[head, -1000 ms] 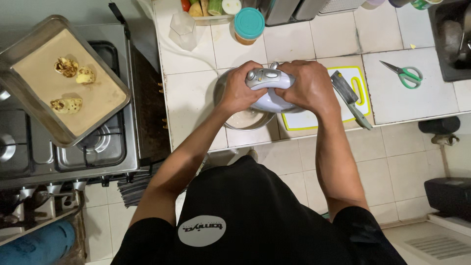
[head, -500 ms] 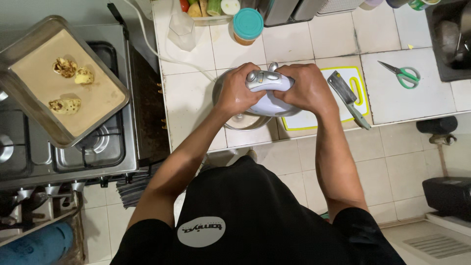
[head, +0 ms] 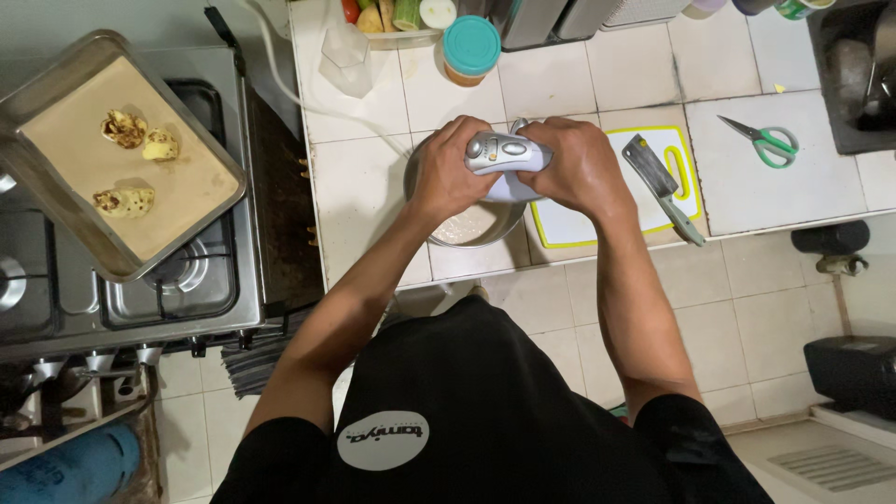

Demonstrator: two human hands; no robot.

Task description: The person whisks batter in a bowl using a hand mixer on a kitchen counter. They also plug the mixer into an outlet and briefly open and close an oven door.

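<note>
A: The hand mixer, where was it at that moment?

B: It was over the metal bowl, which stood on the white tiled counter near the front edge. The bowl had a pale batter inside. Both hands were on the mixer.

A: How were the hands placed?

B: The left hand was on the left end of the mixer, with its fingers closed around the body. The right hand was on the right end, and its fingers were also closed on the mixer. A white cord ran from the bowl area toward the back of the counter.

A: What was beside the bowl?

B: Just to the right lay a white cutting board with a yellow-green border, and a cleaver lay on it, with its handle over the front edge of the board. Green-handled scissors lay further right, well apart from the hands. Behind the bowl stood a jar with a teal lid and a clear plastic cup.

A: And on the left?

B: A gas stove carried a metal baking tray lined with paper, with three small browned pastries on it.
</note>
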